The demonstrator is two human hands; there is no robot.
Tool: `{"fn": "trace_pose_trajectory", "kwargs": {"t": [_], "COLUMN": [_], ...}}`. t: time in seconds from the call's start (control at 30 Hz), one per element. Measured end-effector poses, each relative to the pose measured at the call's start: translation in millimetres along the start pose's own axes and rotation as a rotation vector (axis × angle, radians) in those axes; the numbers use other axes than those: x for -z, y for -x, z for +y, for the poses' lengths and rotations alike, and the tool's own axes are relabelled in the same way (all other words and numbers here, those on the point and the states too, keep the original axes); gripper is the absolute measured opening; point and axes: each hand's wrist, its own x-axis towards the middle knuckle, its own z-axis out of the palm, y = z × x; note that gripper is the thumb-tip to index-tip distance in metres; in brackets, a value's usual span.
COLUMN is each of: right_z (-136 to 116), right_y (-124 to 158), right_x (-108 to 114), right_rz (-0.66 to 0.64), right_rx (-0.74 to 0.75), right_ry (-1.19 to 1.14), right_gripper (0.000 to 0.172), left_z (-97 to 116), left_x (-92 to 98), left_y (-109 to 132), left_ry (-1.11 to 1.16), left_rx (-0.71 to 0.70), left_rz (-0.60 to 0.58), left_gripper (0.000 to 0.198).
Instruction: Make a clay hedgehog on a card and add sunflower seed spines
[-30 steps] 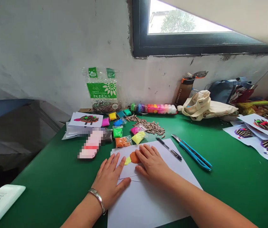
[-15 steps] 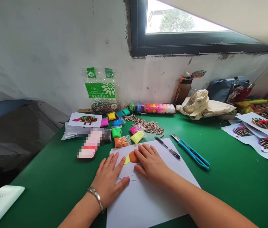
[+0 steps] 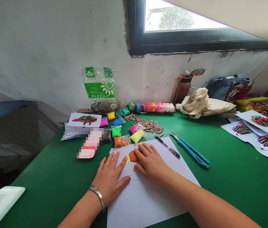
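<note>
The left hand (image 3: 107,179) and right hand (image 3: 151,161) lie flat, apart and gripping nothing, the left against a yellow patch (image 3: 128,159), the right partly over an orange patch (image 3: 133,156). Between and below them, the paper (image 3: 148,202) is mostly uncoloured, so the work looks early; beyond the right fingertips, loose seeds (image 3: 149,125) lie on the desk (image 3: 231,190), none visible on the sheet.

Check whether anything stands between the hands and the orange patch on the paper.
For the right hand, nothing visible does: it partly covers the orange patch. Between the left hand and that patch lies the small yellow patch, on the paper. The pen lies off to the right, out of the way.
</note>
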Motion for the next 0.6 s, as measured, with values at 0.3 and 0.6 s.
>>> {"fn": "trace_pose_trajectory", "kwargs": {"t": [0.3, 0.6], "right_z": [0.4, 0.0], "right_y": [0.7, 1.3], "right_x": [-0.1, 1.2], "right_rz": [-0.005, -0.004], "right_rx": [-0.001, -0.009], "right_ry": [0.000, -0.009], "right_gripper": [0.054, 0.055], "left_z": [3.4, 1.9], "left_x": [1.6, -2.7], "left_y": [-2.6, 3.0], "left_ry": [-0.002, -0.004], "left_rx": [0.016, -0.050], "left_rz": [0.012, 0.104], "left_gripper": [0.057, 0.057]}}
